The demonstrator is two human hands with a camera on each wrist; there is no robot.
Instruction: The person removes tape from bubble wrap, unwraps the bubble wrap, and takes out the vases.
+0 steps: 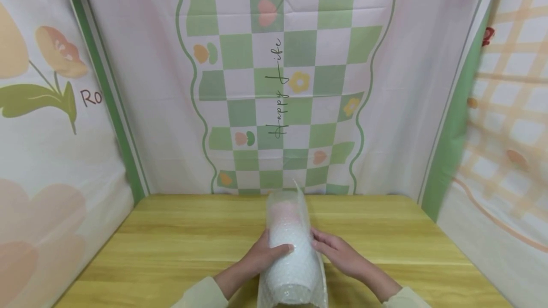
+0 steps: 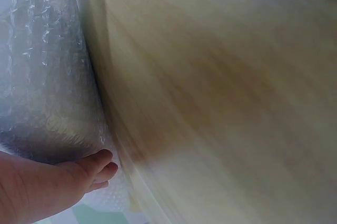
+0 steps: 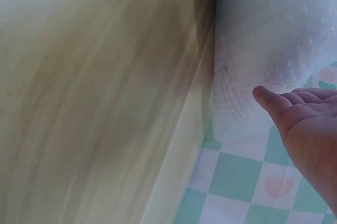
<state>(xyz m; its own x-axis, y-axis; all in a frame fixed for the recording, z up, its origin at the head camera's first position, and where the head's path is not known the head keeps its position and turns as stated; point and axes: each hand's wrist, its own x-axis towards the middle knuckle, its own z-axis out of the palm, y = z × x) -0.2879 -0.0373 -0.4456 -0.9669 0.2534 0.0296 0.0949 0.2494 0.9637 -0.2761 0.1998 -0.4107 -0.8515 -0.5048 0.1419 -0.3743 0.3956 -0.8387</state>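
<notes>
Bubble wrap rolled into a thick white tube lies lengthwise on the wooden table, near the front edge and midway across, with one loose transparent flap standing up at its far end. Something pinkish shows faintly through the wrap near that far end; what it is cannot be told.

At the far left a cloth panel shows an orange tulip with a green leaf, and beside it the brown letters "Ro", cut off by a green border strip.

The left hand lies against the left flank of the roll, thumb laid over the top and fingers pressed to the side, relaxed rather than clenched. In the left wrist view the fingertips touch the bubbled film where it meets the tabletop; that view is blurred.

Behind the roll hangs a backdrop of green and white checks with small hearts and flowers, and script running vertically that reads "Happy Life".

The right hand rests on the right flank of the roll with fingers nearly straight, palm against the wrap. The right wrist view shows its fingers extended against the film.

At the far right hangs an orange plaid panel edged in green.
</notes>
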